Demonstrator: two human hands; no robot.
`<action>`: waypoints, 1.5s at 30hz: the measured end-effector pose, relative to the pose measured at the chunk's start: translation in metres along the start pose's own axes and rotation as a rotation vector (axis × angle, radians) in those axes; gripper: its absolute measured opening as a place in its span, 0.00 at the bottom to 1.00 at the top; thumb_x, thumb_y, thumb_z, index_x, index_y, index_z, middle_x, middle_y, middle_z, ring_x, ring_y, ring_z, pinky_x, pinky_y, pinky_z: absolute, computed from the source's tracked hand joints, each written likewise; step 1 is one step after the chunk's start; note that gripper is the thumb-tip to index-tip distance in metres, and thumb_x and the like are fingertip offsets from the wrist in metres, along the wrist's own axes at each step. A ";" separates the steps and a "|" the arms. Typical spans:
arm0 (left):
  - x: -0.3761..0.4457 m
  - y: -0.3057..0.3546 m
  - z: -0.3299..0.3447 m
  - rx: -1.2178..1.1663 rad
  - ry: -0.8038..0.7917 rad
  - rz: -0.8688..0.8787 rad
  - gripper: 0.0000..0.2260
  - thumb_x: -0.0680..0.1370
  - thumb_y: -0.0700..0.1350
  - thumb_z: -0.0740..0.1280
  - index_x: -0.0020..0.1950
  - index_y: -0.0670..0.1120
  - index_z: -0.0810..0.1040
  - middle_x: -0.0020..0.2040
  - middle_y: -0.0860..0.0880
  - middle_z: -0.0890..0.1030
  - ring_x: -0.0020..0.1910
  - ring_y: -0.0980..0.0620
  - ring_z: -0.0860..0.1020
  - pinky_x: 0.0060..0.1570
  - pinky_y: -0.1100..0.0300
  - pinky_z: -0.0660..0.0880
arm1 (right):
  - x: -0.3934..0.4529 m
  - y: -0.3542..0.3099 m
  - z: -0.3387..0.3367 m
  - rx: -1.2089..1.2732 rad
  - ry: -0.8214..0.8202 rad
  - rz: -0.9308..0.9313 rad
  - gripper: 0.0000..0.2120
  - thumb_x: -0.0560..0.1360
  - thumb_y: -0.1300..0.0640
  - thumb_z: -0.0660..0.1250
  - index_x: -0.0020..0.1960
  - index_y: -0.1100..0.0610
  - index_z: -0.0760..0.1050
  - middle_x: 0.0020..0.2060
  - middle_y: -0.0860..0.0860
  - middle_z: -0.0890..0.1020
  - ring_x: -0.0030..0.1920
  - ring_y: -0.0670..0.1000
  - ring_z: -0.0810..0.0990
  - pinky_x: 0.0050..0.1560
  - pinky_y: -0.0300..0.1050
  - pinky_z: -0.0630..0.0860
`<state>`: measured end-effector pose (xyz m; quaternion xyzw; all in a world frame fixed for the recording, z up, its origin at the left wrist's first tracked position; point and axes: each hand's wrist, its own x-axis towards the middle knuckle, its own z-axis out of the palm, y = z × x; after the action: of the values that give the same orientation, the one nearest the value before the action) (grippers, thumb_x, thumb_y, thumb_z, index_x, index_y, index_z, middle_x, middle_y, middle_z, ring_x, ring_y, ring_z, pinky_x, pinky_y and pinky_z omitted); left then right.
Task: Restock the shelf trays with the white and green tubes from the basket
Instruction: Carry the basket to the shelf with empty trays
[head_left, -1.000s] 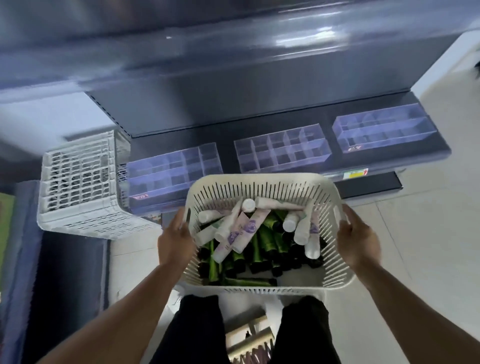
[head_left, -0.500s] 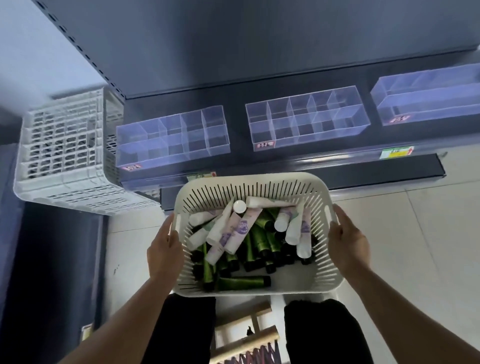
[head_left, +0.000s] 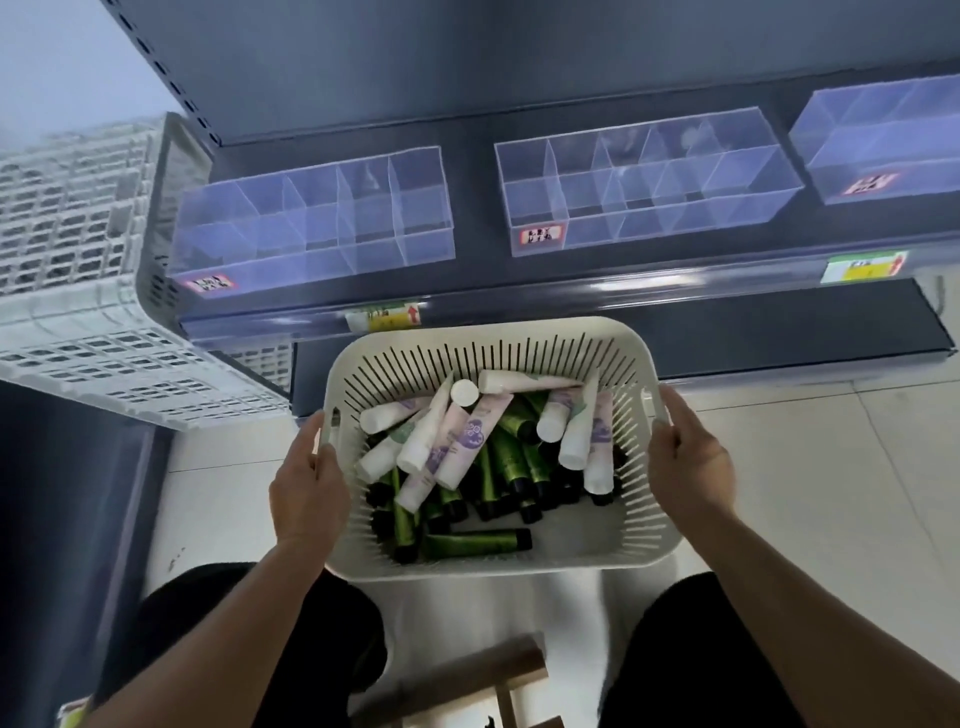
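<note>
The left hand (head_left: 307, 491) and right hand (head_left: 688, 462) grip the basket (head_left: 644, 540) by its sides; white tubes (head_left: 423, 441) lie over green tubes (head_left: 475, 540) inside.

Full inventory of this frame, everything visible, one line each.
basket: one, cream, slotted, held in front of the shelf
white tubes: several, white with purple print, on top in the basket
green tubes: many, green with black caps, beneath the white ones
shelf trays: three, clear, divided, on the dark shelf
price tags: two, yellow-green, on the shelf edge
crate: one, white, left of the shelf
wooden frame: one, brown, on the floor
left hand: grips the basket's left rim
right hand: grips the right rim
</note>
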<state>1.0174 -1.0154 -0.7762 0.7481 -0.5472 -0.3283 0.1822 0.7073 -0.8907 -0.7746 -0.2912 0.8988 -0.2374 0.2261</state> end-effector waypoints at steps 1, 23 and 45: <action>0.002 -0.005 0.003 -0.015 0.004 0.003 0.18 0.81 0.45 0.56 0.70 0.57 0.68 0.58 0.43 0.81 0.56 0.42 0.78 0.60 0.47 0.73 | 0.001 0.003 0.004 0.007 0.012 -0.019 0.21 0.80 0.54 0.53 0.72 0.43 0.65 0.42 0.55 0.82 0.40 0.57 0.76 0.43 0.45 0.71; -0.012 -0.017 0.031 -0.176 0.050 0.260 0.17 0.81 0.39 0.53 0.64 0.51 0.74 0.59 0.45 0.79 0.53 0.43 0.76 0.53 0.51 0.73 | 0.002 0.026 0.005 -0.137 0.100 -0.209 0.18 0.82 0.57 0.50 0.69 0.50 0.67 0.60 0.60 0.78 0.57 0.63 0.76 0.53 0.52 0.72; -0.042 0.039 0.100 -0.191 0.042 0.284 0.16 0.79 0.37 0.54 0.62 0.51 0.73 0.55 0.48 0.79 0.50 0.47 0.75 0.50 0.56 0.70 | 0.079 0.067 -0.049 -0.280 0.094 -0.138 0.18 0.79 0.61 0.52 0.66 0.46 0.62 0.51 0.59 0.81 0.42 0.59 0.76 0.43 0.50 0.74</action>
<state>0.9134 -0.9799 -0.8110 0.6492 -0.6098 -0.3340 0.3084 0.5953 -0.8784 -0.7946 -0.3694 0.9106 -0.1380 0.1240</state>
